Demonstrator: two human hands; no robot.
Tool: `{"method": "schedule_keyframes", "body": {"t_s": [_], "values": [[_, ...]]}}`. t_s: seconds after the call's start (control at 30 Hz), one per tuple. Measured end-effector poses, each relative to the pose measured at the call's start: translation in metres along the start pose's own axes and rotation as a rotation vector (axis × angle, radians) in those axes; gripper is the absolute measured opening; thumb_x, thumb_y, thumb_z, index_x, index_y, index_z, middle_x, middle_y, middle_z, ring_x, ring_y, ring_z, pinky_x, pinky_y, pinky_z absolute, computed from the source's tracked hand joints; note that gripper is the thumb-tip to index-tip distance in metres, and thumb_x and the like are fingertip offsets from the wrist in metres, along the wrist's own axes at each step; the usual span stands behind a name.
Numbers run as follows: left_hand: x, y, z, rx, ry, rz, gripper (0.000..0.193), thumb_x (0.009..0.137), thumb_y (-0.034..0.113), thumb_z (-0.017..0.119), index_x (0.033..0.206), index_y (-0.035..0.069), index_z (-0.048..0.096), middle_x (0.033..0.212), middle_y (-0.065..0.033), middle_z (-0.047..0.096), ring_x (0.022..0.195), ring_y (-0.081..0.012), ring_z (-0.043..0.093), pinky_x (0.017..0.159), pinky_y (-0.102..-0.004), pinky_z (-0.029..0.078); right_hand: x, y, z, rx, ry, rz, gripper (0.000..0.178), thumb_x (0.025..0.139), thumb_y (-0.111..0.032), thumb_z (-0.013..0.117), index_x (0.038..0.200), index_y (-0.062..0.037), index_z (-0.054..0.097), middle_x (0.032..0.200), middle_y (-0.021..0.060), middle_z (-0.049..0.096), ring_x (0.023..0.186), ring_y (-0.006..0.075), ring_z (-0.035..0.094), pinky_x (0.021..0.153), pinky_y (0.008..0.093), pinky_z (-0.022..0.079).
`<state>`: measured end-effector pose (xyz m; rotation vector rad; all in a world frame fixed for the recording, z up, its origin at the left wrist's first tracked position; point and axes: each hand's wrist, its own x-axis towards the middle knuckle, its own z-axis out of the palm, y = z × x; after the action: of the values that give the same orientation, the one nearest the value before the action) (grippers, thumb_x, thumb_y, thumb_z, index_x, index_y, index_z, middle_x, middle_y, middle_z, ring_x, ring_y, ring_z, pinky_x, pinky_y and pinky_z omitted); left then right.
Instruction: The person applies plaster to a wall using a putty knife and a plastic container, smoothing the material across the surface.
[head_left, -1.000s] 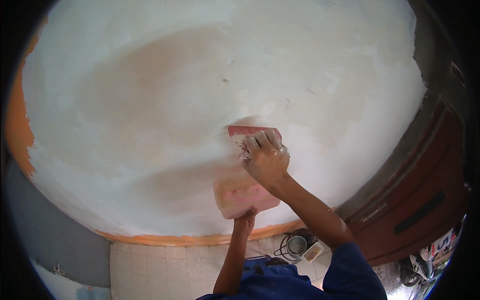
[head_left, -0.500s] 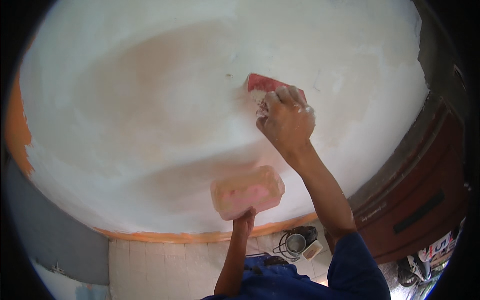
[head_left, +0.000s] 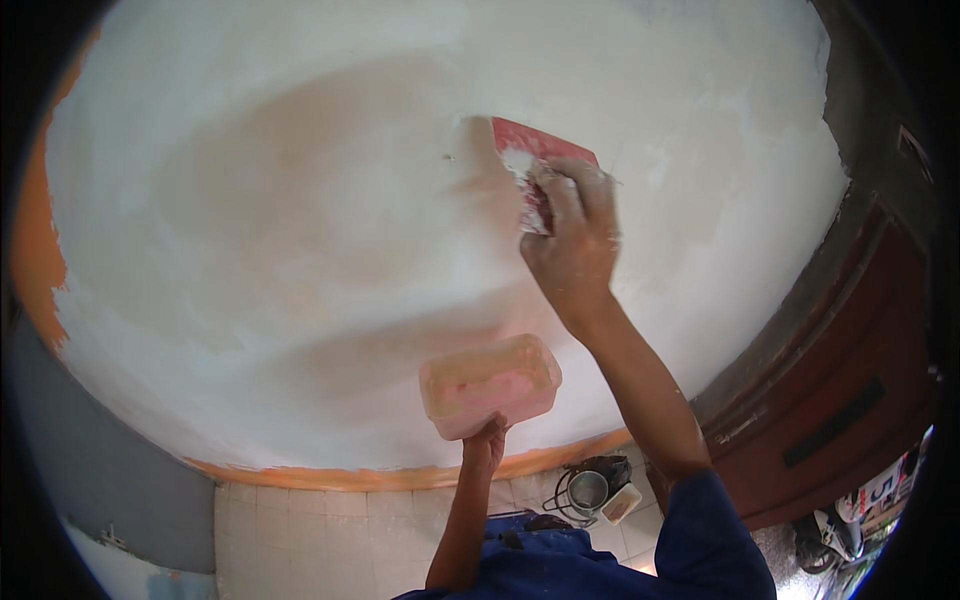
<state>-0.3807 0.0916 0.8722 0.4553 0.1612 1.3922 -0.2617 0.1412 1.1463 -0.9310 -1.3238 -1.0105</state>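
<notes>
In my right hand (head_left: 577, 235) is a red putty spreader (head_left: 540, 142), a flat plate smeared with white paste, gripped by its back. It is up at the pale, patchily coated wall (head_left: 330, 210); whether its edge touches the surface I cannot tell. Lower down, my left hand (head_left: 487, 437) closes on the near side of a translucent pinkish plastic tub (head_left: 490, 415). Some paste shows inside the tub. A small dark spot (head_left: 448, 157) marks the wall left of the spreader.
Orange paint (head_left: 350, 478) borders the coated area below and at the left. On the tiled floor (head_left: 300, 540) stand a grey bucket (head_left: 587, 490) and a small pale container (head_left: 622, 504). A dark red door (head_left: 850, 370) is on the right, a grey wall (head_left: 130, 430) on the left.
My right hand has moved slightly up with the spreader, and more of the spreader's paste-covered face shows. The left hand and tub stay almost where they were.
</notes>
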Motion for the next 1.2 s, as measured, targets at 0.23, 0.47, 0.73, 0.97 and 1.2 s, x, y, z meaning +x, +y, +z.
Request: {"method": "schedule_keyframes", "body": {"t_s": [0.23, 0.47, 0.73, 0.97, 1.2], "values": [[-0.003, -0.003, -0.008, 0.088, -0.068, 0.047, 0.062, 0.071, -0.008, 0.057, 0.123, 0.011, 0.03, 0.11, -0.0084, 0.044, 0.101, -0.0236, 0.046, 0.085, -0.0405, 0.045, -0.054, 0.008, 0.034, -0.015, -0.108, -0.123, 0.032, 0.057, -0.001, 0.06, 0.088, 0.0021, 0.059, 0.1, 0.0145, 0.054, 0.104, 0.0347, 0.05, 0.068, 0.0392, 0.052], [0.0, -0.003, -0.011, -0.02, 0.042, -0.003, 0.055, 0.068, -0.017, 0.055, 0.114, 0.008, 0.038, 0.092, -0.007, 0.051, 0.076, -0.0156, 0.056, 0.071, -0.0289, 0.052, -0.119, -0.008, 0.011, 0.007, -0.228, -0.152, 0.03, 0.059, -0.005, 0.065, 0.088, -0.0014, 0.06, 0.103, 0.0132, 0.055, 0.099, 0.0325, 0.054, 0.067, 0.0344, 0.052], [0.001, 0.0, -0.029, 0.069, -0.024, 0.016, 0.054, 0.068, -0.015, 0.056, 0.115, 0.006, 0.038, 0.102, -0.0069, 0.047, 0.09, -0.0192, 0.05, 0.073, -0.033, 0.047, 0.018, 0.004, -0.026, -0.119, -0.11, -0.003, 0.024, 0.055, 0.004, 0.058, 0.074, -0.0109, 0.058, 0.071, 0.0036, 0.051, 0.061, 0.0223, 0.052, 0.045, 0.0344, 0.043], [-0.002, -0.006, -0.035, 0.124, -0.051, -0.006, 0.062, 0.071, -0.006, 0.058, 0.125, 0.009, 0.031, 0.121, -0.0097, 0.041, 0.116, -0.0274, 0.04, 0.094, -0.0461, 0.039, 0.037, 0.015, 0.009, -0.268, -0.027, -0.205, 0.016, 0.054, -0.006, 0.061, 0.063, -0.0102, 0.049, 0.067, 0.0019, 0.046, 0.06, 0.0181, 0.051, 0.044, 0.0302, 0.042], [-0.001, 0.0, -0.014, 0.035, 0.018, 0.042, 0.054, 0.069, -0.015, 0.056, 0.115, 0.007, 0.039, 0.1, -0.0076, 0.051, 0.087, -0.0168, 0.056, 0.077, -0.0291, 0.052, -0.049, -0.008, 0.003, -0.092, -0.299, -0.247, 0.019, 0.05, -0.007, 0.062, 0.067, -0.0084, 0.052, 0.071, 0.004, 0.048, 0.064, 0.0191, 0.052, 0.047, 0.032, 0.043]]}}
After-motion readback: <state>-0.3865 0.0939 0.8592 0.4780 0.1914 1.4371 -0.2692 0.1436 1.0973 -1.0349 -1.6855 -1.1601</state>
